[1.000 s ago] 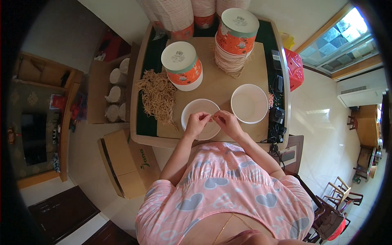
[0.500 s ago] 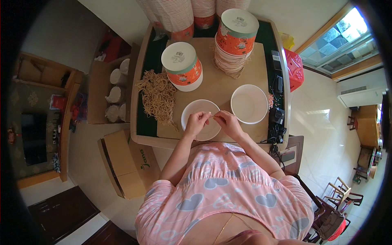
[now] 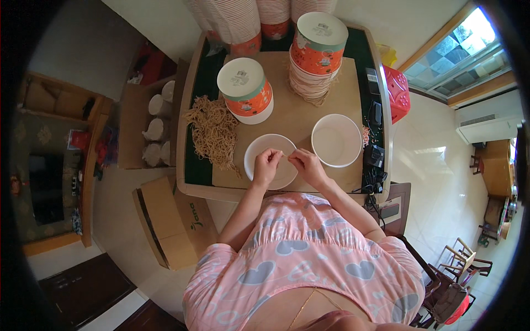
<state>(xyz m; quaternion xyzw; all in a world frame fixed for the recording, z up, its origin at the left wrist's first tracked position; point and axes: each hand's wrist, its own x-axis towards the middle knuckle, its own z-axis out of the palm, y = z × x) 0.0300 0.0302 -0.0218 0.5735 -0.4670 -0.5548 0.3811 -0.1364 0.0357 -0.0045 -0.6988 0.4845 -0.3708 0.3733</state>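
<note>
Above a white paper bucket (image 3: pixel 255 149) at the table's near edge, both hands are held close together with pinched fingers. My left hand (image 3: pixel 266 165) and my right hand (image 3: pixel 307 167) grip a thin tan cord (image 3: pixel 285 155) that barely shows between their fingertips. Most of it is hidden by the fingers. A second white bucket (image 3: pixel 337 140), open side up, stands just right of my right hand. To the left lies a tangled heap of tan cords (image 3: pixel 212 132). Behind the hands, an orange printed bucket (image 3: pixel 247 99) rests upside down over a white one.
An inverted stack of orange buckets (image 3: pixel 317 52) with cords hanging round it stands at the back. Nested buckets (image 3: pixel 234 22) in plastic rise behind. Black adapters and cables (image 3: pixel 375 157) line the right edge. An open carton (image 3: pixel 171 220) is on the floor at left.
My fingertips have drawn slightly apart, with the left hand a little higher and more closed. The buckets and the cord heap have stayed in place.
</note>
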